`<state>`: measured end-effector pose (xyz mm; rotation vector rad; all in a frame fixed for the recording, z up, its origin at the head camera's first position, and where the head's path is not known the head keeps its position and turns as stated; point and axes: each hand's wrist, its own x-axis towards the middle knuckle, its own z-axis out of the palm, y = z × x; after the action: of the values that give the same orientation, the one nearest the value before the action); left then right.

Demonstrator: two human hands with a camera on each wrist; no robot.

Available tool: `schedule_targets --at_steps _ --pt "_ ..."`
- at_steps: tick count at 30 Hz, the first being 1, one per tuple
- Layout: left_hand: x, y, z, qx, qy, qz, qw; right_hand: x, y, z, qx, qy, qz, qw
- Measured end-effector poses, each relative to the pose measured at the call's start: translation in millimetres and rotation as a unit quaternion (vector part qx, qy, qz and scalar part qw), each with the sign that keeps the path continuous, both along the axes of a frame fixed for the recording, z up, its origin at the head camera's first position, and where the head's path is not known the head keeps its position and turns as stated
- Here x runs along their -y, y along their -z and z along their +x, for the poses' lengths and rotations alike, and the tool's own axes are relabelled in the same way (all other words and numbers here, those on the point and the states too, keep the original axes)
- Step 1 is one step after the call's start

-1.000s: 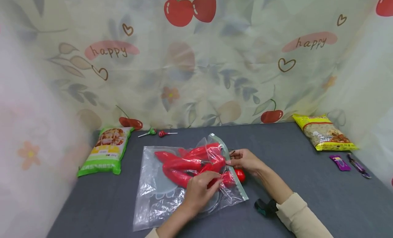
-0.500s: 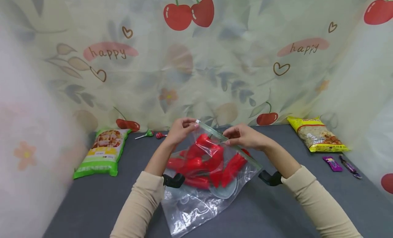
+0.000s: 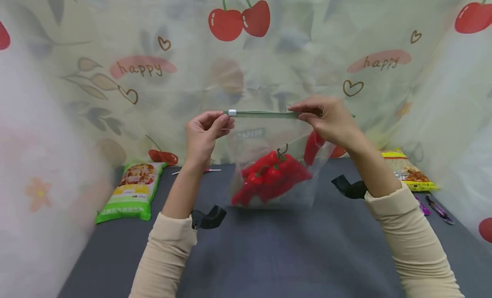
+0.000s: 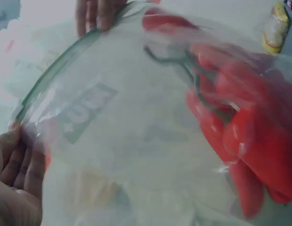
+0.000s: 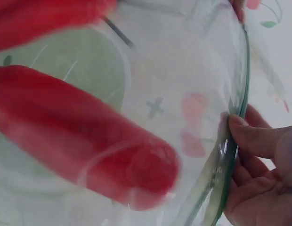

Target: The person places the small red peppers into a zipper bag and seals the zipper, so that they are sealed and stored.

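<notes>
A clear zip bag (image 3: 250, 146) with a green zip strip and a white slider (image 3: 232, 112) hangs upright between my hands, over the far part of the table. Inside it lie several red peppers (image 3: 274, 174) with green stems, one of them standing apart at the right side. My left hand (image 3: 203, 133) pinches the strip's left end beside the slider. Farther right along the same strip, my right hand (image 3: 326, 118) pinches it between thumb and fingers. The right wrist view shows the thumb (image 5: 254, 139) pressed on the bag's edge, with a red pepper (image 5: 89, 141) close by.
A green and white food packet (image 3: 132, 191) lies at the back left, beside a lollipop (image 3: 211, 170). At the back right are a yellow packet (image 3: 407, 170) and small purple wrapped sweets (image 3: 440, 209). A patterned curtain (image 3: 184, 93) rises behind the dark table (image 3: 269, 255).
The bag has gone from lying on the table to hanging upright, raised by both hands. My left hand has moved from the bag's front to the zip's left end. The peppers have slid to the bottom.
</notes>
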<state>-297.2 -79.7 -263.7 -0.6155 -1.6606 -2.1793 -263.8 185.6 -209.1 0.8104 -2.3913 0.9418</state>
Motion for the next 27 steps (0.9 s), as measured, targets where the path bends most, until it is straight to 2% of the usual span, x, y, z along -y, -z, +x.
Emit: schedule_targets --at_steps 3,5,7,9,13,16,20,24,27 --pt "-4.4 1.2 4.9 -0.029 -0.031 0.007 0.9991 1.4 -6.9 3.5 -0.035 0.013 0.032 0.999" --pt "-7.3 6.2 4.6 -0.040 -0.060 0.004 0.9974 2.6 -5.6 2.9 -0.032 0.017 0.061 0.998" --pt "-10.0 13.2 2.9 -0.042 -0.076 0.005 0.9962 6.2 -0.5 1.6 -0.026 0.019 0.085 0.996" --pt "-13.1 19.2 1.4 -0.048 -0.089 0.007 0.9948 13.9 4.5 1.0 -0.032 0.017 0.087 0.996" --pt "-19.0 22.4 3.7 -0.065 -0.089 0.014 0.9938 43.1 6.5 -0.9 -0.060 -0.015 0.053 0.997" --pt "-22.2 20.1 8.7 -0.080 -0.088 0.017 0.9927 68.9 4.4 -4.7 -0.053 -0.053 0.027 0.997" --pt "-25.2 20.3 14.6 -0.098 -0.082 0.023 0.9916 89.8 5.6 -5.6 -0.050 -0.071 0.023 0.996" --pt "-23.8 23.7 18.7 -0.092 -0.075 0.037 0.9922 85.2 7.1 -2.2 -0.090 -0.053 0.034 0.994" --pt "-17.4 26.1 17.4 -0.073 -0.082 0.060 0.9921 58.0 7.0 0.1 -0.128 -0.014 0.057 0.990"
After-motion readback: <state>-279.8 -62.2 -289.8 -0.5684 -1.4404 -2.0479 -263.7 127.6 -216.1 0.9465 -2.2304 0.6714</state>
